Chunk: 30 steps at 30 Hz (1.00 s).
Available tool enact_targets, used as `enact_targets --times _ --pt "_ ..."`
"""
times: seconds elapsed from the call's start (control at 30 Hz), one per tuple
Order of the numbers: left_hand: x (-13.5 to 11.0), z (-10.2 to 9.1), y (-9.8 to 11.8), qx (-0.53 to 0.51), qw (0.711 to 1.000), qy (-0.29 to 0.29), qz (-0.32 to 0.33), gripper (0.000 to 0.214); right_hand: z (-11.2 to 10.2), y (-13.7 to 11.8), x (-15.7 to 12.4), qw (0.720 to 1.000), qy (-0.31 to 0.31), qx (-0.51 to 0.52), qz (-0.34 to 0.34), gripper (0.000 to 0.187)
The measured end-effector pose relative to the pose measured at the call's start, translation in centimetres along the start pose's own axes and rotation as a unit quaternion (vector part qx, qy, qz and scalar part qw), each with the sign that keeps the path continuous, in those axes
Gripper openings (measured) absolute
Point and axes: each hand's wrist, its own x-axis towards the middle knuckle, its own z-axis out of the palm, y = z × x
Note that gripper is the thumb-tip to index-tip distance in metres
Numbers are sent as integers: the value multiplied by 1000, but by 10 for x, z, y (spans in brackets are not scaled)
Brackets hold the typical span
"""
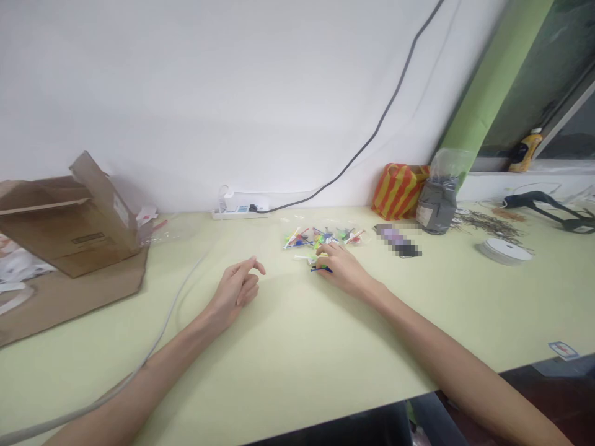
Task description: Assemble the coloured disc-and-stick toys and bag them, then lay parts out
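Observation:
My right hand [341,266] is low over the table, its fingers curled round a small group of plastic pieces [312,261] in white, green and blue. Thin sticks poke out from under the fingertips, and part of the group is hidden by the hand. Just behind lie clear plastic bags [302,238] with colourful small sticks and shapes inside. To the left, my left hand [237,285] hovers apart from these pieces. Its fingers are loosely closed, the index finger bent forward, and nothing shows in them.
A cardboard box [105,232] stands at the left on flattened cardboard. A grey cable [171,303] crosses over my left forearm. By the wall sits a power strip [239,214]. At the right are a striped bag [397,192], a grey bag [437,207], a blurred-out item [397,240] and a white spool [504,252].

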Motion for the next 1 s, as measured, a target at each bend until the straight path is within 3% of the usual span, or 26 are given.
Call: enact_targets --times 0.17,0.3,0.47,0.57,0.67,0.8,1.0 --pt "-1 2 -2 63 997 -31 45 44 -4 -15 1 990 107 94 -7 13" --pt "-10 14 0 171 975 -51 134 33 -5 -48 1 955 162 248 18 26" --pt "-19 31 -7 295 930 -79 203 46 6 -80 0 895 135 411 107 39" --pt "-19 34 -12 332 914 -63 226 33 10 -84 -1 867 132 460 140 38" --pt "-19 35 -11 336 913 -61 223 23 12 -82 -1 840 115 513 134 36" --pt "-20 35 -7 303 928 -61 208 23 16 -80 -2 795 40 598 94 34" --pt "-18 31 -14 317 924 -70 200 23 16 -84 -3 789 5 606 95 35"
